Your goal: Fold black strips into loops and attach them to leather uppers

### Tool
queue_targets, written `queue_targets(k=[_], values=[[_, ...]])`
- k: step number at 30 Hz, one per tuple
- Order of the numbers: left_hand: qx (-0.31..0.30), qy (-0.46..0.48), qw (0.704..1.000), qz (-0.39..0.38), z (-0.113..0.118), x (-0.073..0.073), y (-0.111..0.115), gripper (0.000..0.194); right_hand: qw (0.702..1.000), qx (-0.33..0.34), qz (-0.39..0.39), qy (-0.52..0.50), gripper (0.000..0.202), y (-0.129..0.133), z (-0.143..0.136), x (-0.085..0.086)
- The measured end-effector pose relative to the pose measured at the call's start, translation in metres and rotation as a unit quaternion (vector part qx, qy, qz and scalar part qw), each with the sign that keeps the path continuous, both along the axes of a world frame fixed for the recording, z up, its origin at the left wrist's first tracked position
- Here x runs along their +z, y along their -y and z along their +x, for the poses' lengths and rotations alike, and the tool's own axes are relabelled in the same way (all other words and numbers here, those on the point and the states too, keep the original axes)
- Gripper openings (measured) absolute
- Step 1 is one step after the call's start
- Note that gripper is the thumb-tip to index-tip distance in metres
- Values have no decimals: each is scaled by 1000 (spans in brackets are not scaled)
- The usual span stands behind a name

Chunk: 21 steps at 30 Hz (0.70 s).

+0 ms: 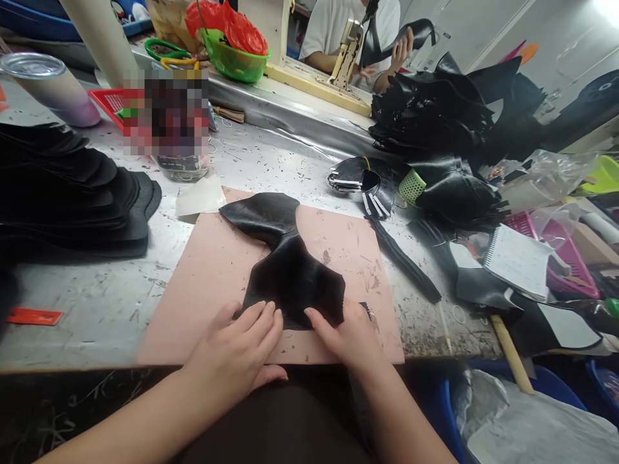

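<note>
A black leather piece [300, 277], narrow in its middle and wide at both ends, lies on a pinkish board [193, 290] at the table's front edge. My left hand [242, 341] rests flat on its near left edge, fingers stretched forward and close together, thumb apart below. At the near right corner, my right hand [351, 332] grips the leather with its thumb on top; its other fingers are mostly hidden. A small dark, rough-edged bit [367, 310] shows beside that hand, too little of it visible to name. A pale paper scrap [202, 196] overlaps the board's far left corner.
Stacked black pieces [82, 200] stand at left, near a tumbler [51, 87]. Right of the board lie a black strip [406, 261], a notebook [517, 258] and a pink basket [570, 258]. Behind, a person [329, 32] handles black material at a machine [345, 55].
</note>
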State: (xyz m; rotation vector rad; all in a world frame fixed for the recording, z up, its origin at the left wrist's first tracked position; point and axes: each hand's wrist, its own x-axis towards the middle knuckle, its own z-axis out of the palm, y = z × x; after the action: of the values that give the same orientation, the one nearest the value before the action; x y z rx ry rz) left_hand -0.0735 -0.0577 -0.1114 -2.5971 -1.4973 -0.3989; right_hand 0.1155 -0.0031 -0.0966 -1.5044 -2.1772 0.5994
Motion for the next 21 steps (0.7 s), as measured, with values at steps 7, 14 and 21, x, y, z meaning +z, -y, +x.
queue_targets(k=[7, 14, 21], values=[[-5, -7, 1000, 11, 5, 0, -1, 57, 1000, 5, -12, 0, 15, -3, 2, 1], [-41, -1, 999, 12, 5, 2, -8, 55, 999, 29, -14, -10, 21, -11, 2, 4], [-46, -31, 998, 22, 10, 2, -11, 50, 999, 30, -32, -23, 21, -17, 4, 1]])
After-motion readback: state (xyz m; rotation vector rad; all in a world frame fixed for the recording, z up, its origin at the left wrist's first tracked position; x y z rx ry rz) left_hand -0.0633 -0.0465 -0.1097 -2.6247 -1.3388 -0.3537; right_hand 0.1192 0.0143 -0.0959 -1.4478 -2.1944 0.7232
